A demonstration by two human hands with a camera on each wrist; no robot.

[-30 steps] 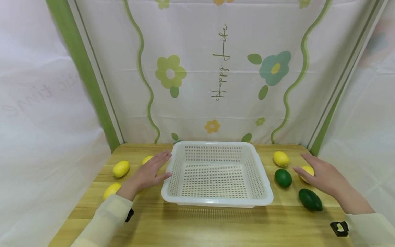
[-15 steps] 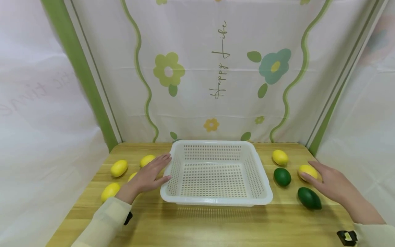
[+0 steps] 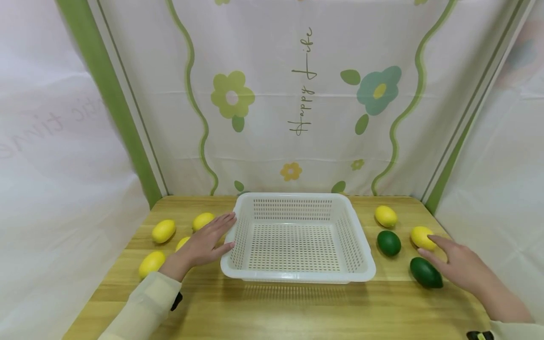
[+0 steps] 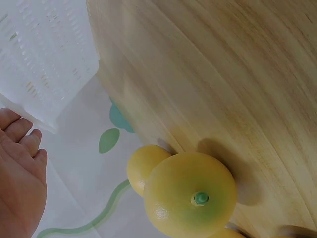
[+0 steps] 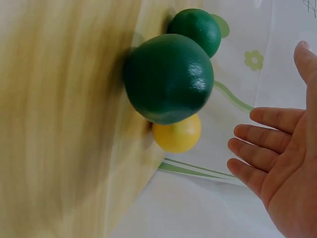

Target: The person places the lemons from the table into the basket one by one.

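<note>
A white perforated plastic basket (image 3: pixel 293 276) stands mid-table with nothing inside. My left hand (image 3: pixel 203 243) lies at its left rim, fingers straight; in the left wrist view the fingertips of that hand (image 4: pixel 20 173) are at the basket's edge (image 4: pixel 49 64). On the right, my right hand (image 3: pixel 467 268) hovers with extended fingers and holds nothing. Closest to it are a yellow lemon (image 3: pixel 421 237) and a pointed dark green lime (image 3: pixel 426 273). The right wrist view shows that palm (image 5: pixel 292 173) apart from the green fruit (image 5: pixel 168 82).
Another lemon (image 3: pixel 386 216) and a second lime (image 3: pixel 388 243) lie right of the basket. Left of it are several lemons, among them one at the table's left side (image 3: pixel 164 231) and one near my left forearm (image 3: pixel 152 264). Patterned cloth (image 3: pixel 272 118) hangs behind the wooden table (image 3: pixel 272 311).
My right hand has moved down and slightly right, off the lemon it partly covered, toward the pointed lime. The left hand has stayed at the basket rim. The view has shifted slightly.
</note>
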